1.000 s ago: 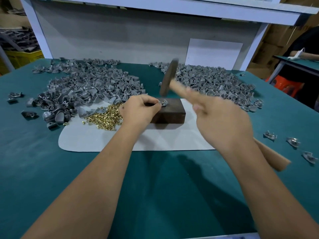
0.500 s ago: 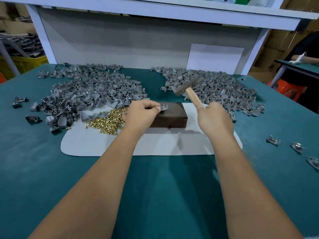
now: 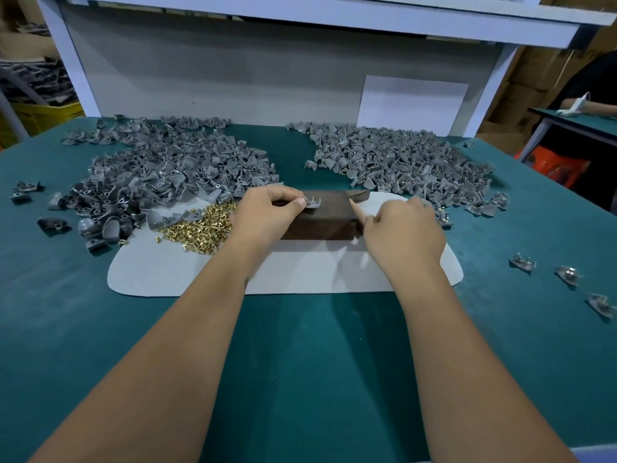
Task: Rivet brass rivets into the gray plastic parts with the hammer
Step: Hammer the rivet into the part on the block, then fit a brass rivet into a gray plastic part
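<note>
A: We start at the left hand [image 3: 267, 213]: its thumb and forefinger pinch a gray part [image 3: 313, 203] flat on top of the dark block [image 3: 320, 218], and we can make out a brass rivet [image 3: 314, 198] standing up out of that part.

B: And on the other side we see the right hand [image 3: 402, 228] curled around the hammer [image 3: 358, 200]. The wooden handle pokes out past the knuckles along the block's right end, and the dark head lies low at the block's far right corner, on or just above the mat; we cannot tell which.

A: Moving outward, we find the block sitting on a pale mat [image 3: 200, 275], which lies on the green table [image 3: 300, 362].

B: Just left of the left hand we have the heap of loose rivets [image 3: 197, 228], spread on the mat and near the wrist.

A: Beyond that we see the left pile [image 3: 160, 175] of gray parts, spilling onto the mat's far left edge.

B: We see a right pile [image 3: 400, 162] too, behind the right hand and touching the mat's far right edge.

A: Well apart, at the table's right side, we count three stray parts [image 3: 522, 262] in a loose row.
</note>
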